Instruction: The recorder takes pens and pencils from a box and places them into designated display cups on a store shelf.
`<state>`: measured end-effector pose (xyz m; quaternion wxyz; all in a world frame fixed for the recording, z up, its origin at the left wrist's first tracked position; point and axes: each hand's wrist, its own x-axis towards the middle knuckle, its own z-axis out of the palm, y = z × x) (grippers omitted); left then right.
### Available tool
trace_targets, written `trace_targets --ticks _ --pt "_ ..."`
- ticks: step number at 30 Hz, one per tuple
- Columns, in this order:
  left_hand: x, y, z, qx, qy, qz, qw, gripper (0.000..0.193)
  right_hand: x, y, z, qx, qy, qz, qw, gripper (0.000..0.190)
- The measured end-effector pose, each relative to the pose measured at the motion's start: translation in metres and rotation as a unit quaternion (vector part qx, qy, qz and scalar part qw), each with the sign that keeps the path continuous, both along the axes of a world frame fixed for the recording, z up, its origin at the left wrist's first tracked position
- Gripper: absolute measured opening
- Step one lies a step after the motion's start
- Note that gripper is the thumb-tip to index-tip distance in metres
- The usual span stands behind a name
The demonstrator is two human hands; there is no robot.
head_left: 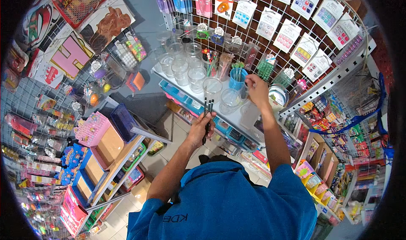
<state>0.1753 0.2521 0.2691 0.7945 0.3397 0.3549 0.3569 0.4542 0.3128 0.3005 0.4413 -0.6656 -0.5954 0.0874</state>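
Several dark pencils (208, 106) stand upright in my left hand (203, 126), in front of the shelf's edge. My right hand (255, 87) is raised over the shelf beside a blue plastic basket cup (236, 79) that holds green-topped sticks. Its fingers are bent; whether they hold anything small cannot be made out. Near both hands stand clear plastic cups (231, 101), and more of them line the shelf to the left. Behind them are a cup of pencils with red figure toppers (209, 62) and a cup with pinkish-brown items (225, 65).
Packs of press-on nails (286, 37) hang on a wire grid behind the shelf. Blue bins (222, 127) sit under the white shelf (219, 108). A wooden rack with a pink tray (103, 141) stands at left. Yellow boxes (312, 179) are at right.
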Motion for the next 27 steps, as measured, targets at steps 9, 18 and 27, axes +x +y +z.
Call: trace_targets --ticks 9,18,27 --pt "0.017 0.008 0.019 0.088 0.022 -0.062 0.994 0.032 -0.088 -0.048 0.017 -0.059 0.274 0.173 0.944 0.023" --pt "0.017 0.002 0.009 0.101 0.042 -0.082 0.991 0.033 -0.064 -0.045 0.046 -0.065 0.337 0.129 0.931 0.017" --pt "0.010 -0.002 0.003 0.071 0.071 -0.046 0.994 0.028 -0.009 -0.028 0.081 0.061 0.305 0.087 0.946 0.010"
